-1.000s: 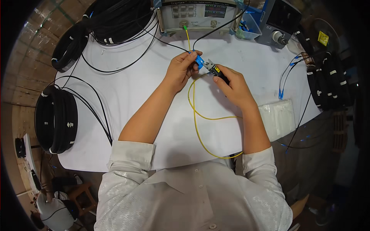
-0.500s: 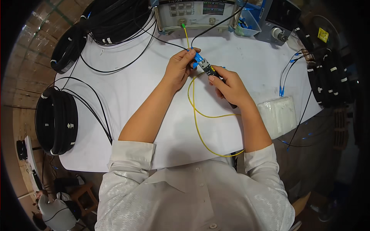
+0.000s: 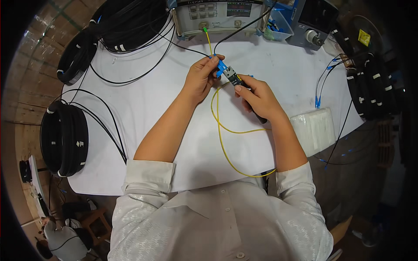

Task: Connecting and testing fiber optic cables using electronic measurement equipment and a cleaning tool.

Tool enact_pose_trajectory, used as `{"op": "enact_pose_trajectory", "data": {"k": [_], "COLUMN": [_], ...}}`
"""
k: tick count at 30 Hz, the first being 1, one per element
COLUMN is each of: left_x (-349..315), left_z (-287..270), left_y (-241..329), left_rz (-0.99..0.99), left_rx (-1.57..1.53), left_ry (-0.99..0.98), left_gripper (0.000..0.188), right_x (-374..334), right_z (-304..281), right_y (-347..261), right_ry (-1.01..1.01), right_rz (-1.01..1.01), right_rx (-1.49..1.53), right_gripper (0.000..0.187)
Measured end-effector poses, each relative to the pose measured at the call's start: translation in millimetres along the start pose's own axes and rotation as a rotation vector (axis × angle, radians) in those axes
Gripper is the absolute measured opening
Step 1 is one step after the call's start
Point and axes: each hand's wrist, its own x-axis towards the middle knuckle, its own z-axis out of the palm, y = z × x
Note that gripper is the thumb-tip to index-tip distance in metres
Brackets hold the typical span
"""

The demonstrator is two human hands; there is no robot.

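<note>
My left hand [image 3: 201, 78] pinches a small blue fibre connector [image 3: 221, 68] above the white table [image 3: 143, 108]. My right hand [image 3: 257, 98] grips a slim black pen-shaped tool [image 3: 244, 87] whose tip meets the blue connector. A yellow fibre cable [image 3: 220, 130] loops down from the connector across the table toward my body, and another yellow strand [image 3: 209, 41] runs up to the grey test instrument [image 3: 217, 15] at the far edge.
Coils of black cable lie at the left [image 3: 65, 139], the far left [image 3: 117, 26] and the right [image 3: 370, 82]. A white foam pad [image 3: 313, 130] sits by my right forearm. Blue-tipped thin cables [image 3: 324, 85] trail at the right. A grey box [image 3: 311, 21] stands far right.
Both hands with the connector and tool have shifted slightly toward the far edge; the tool tip stays against the blue connector.
</note>
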Motion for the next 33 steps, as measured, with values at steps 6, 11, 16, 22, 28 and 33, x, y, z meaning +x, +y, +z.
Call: {"op": "enact_pose_trajectory", "data": {"k": [6,11,16,22,28,33], "left_x": [-1,-1,-1,-1,-3,-1], "left_z": [-1,-3,-4,-2,-4,-4], "left_y": [2,4,6,8,13,9], "left_rz": [-0.009,-0.022,-0.044,-0.052,-0.005,0.05], "left_rx": [-0.02,0.013,0.073,0.144,0.234,0.435], "left_ry": [-0.017,-0.08,-0.081,-0.073,-0.079,-0.005], "left_gripper": [0.027,0.027,0.028,0.027,0.025,0.025], "right_x": [-2,-2,-2,-3,-2,1], "right_z": [-1,-4,-6,-4,-4,-6], "right_y": [-6,-6,-6,-7,-5,3], "right_ry": [-0.104,-0.106,-0.122,-0.121,-0.16,-0.019], "right_rz": [0.074,0.128,0.143,0.147,0.172,0.0], "right_rx": [0.237,0.391,0.448,0.495,0.559,0.051], "right_gripper": [0.032,0.039,0.041,0.041,0.039,0.036]}}
